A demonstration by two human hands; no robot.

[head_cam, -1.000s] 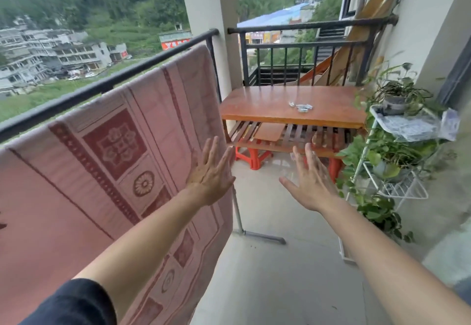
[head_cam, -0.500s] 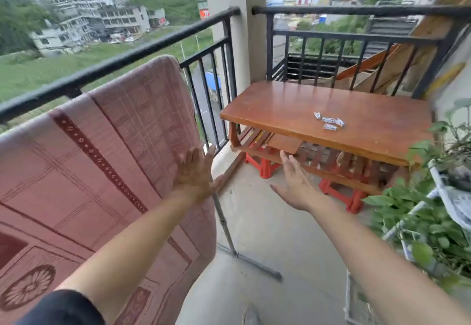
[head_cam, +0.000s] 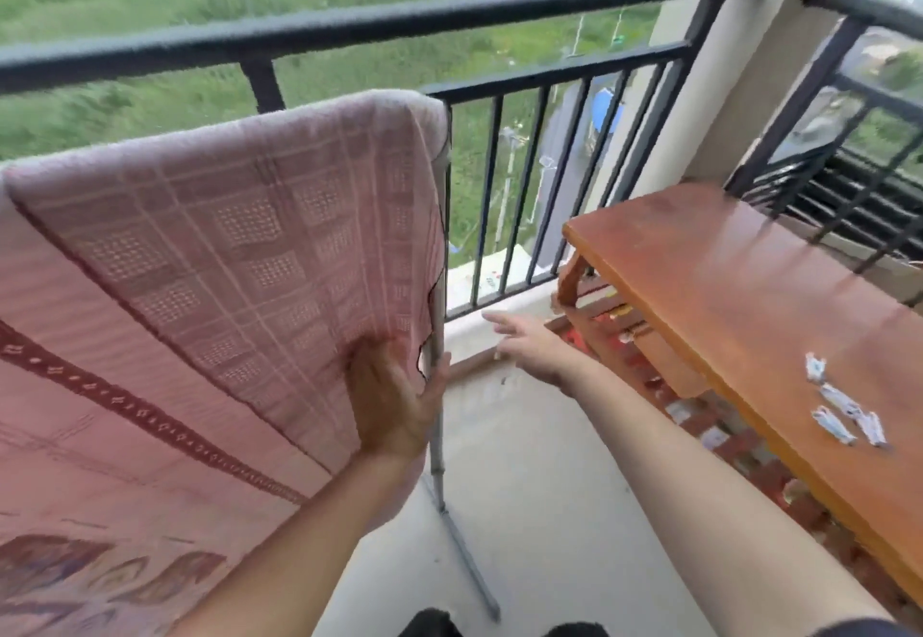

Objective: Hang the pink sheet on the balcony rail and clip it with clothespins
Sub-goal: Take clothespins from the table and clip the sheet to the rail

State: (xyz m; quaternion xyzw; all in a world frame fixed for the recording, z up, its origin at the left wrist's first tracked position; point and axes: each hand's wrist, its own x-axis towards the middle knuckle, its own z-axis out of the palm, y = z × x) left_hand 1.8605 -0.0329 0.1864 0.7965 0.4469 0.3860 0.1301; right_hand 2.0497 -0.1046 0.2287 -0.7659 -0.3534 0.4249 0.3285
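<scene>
The pink patterned sheet (head_cam: 210,287) hangs draped over a bar just inside the black balcony rail (head_cam: 349,27), filling the left half of the view. My left hand (head_cam: 394,401) lies flat and open against the sheet's right edge, beside a grey metal rack pole (head_cam: 438,336). My right hand (head_cam: 529,341) reaches forward, low, fingers spread and empty, toward the gap between the sheet and the wooden table (head_cam: 709,287). Several white clothespins (head_cam: 839,406) lie loose on the table top at the right.
The rack pole's foot (head_cam: 469,566) runs across the concrete floor in front of me. A lower slatted shelf and red stools sit under the table. A concrete pillar (head_cam: 734,87) stands at the rail's corner. My dark shoes show at the bottom edge.
The view has swung down and left, closer to the rail. My left hand has slid to the sheet's right edge by the pole; my right hand has moved forward and lower.
</scene>
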